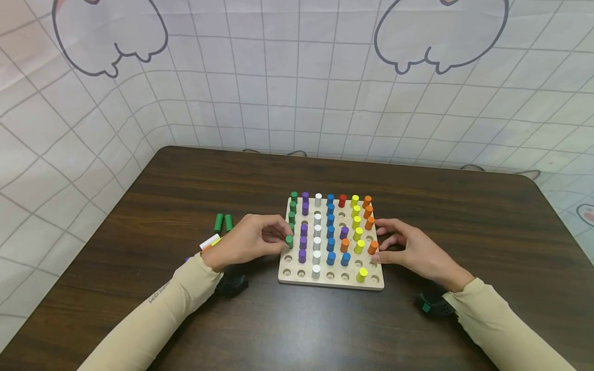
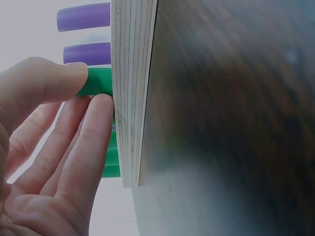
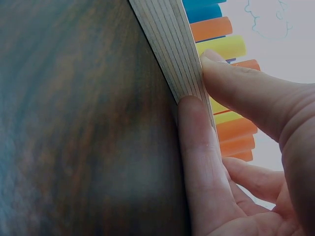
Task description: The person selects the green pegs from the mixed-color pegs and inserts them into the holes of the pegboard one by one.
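A pale wooden pegboard (image 1: 331, 282) lies on the table, its columns of coloured pegs standing upright. At its left edge my left hand (image 1: 250, 238) pinches a green peg (image 1: 290, 241) between thumb and fingers. In the left wrist view this green peg (image 2: 98, 81) stands against the board's top face; whether it is fully seated is hidden. My right hand (image 1: 410, 249) grips the board's right edge near an orange peg (image 1: 373, 247). The right wrist view has the thumb (image 3: 221, 69) at the top face and the index finger (image 3: 194, 128) along the layered side of the board (image 3: 172, 49).
Left of the board lie two loose green pegs (image 1: 218, 223) and a white peg (image 1: 210, 241); yellow, orange and purple ones are partly hidden by the left arm. The dark wooden table (image 1: 209, 175) meets a grid-patterned cloth (image 1: 278, 93) at the back.
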Tool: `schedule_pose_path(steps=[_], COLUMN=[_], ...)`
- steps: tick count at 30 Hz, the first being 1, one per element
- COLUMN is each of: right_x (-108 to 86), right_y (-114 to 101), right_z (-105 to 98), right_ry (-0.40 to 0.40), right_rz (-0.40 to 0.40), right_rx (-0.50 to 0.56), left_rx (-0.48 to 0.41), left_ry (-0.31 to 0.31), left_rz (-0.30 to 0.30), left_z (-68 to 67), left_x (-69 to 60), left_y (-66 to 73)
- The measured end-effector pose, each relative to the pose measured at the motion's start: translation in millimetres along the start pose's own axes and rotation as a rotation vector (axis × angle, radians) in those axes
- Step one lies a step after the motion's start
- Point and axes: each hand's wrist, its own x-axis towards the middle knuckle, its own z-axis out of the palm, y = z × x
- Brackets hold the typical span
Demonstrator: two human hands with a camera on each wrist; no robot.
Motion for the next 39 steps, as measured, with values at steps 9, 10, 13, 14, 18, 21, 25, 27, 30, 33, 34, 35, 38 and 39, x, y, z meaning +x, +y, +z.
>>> schedule_pose_path(steps=[9,10,13,14,18,21,25,27,30,33,34,35,38,39], right_x=[-1.5,-1.6,-1.2,-1.1,0.5,1.5,1.4,1.1,1.1,1.2,1.3,1.3,1.6,1.6], right_y=[-4,-4,-4,-5,-5,-4,-3,-2,-2,0,0,0,1,1], right_z=[-1,-1,-2,-2,-3,-3,-2,-1,-1,-1,0,0,0,0], right_ry=[0.006,0.006,0.007,0.007,0.006,0.006,0.008,0.008,0.005,0.005,0.003,0.005,0.000,0.001], right_rz=[-0.005,-0.006,-0.004,-0.008,-0.013,-0.007,0.001,-0.002,-0.005,0.001,0.001,0.005,0.000,0.001], right_rx=[-0.006,-0.007,-0.011,-0.015,-0.026,-0.026,-0.022,-0.019,-0.014,-0.009,-0.009,-0.007,-0.006,-0.002], left_rx=[-0.017,-0.017,0.004,0.013,0.043,0.051,0.062,0.074,0.102,0.127,0.127,0.128,0.129,0.129], left_ry=[-0.009,-0.011,-0.007,-0.004,0.022,0.046,0.081,0.101,0.134,0.167,0.176,0.185,0.210,0.217], left_rz=[0.005,0.001,-0.013,-0.016,-0.015,-0.014,-0.021,-0.036,-0.068,-0.117,-0.130,-0.138,-0.162,-0.168], left_z=[-3.5,-4.5,-8.9,-10.7,-19.4,-28.9,-46.2,-55.8,-69.3,-80.4,-83.4,-86.5,-93.8,-95.7], left_x=[1.0,0.9,0.2,-0.1,-1.6,-3.8,-8.0,-10.6,-15.4,-20.7,-22.4,-24.1,-29.0,-30.7], left_y=[1.3,1.3,2.0,2.4,4.8,7.1,6.1,4.1,0.4,-4.2,-6.0,-7.7,-12.8,-14.3])
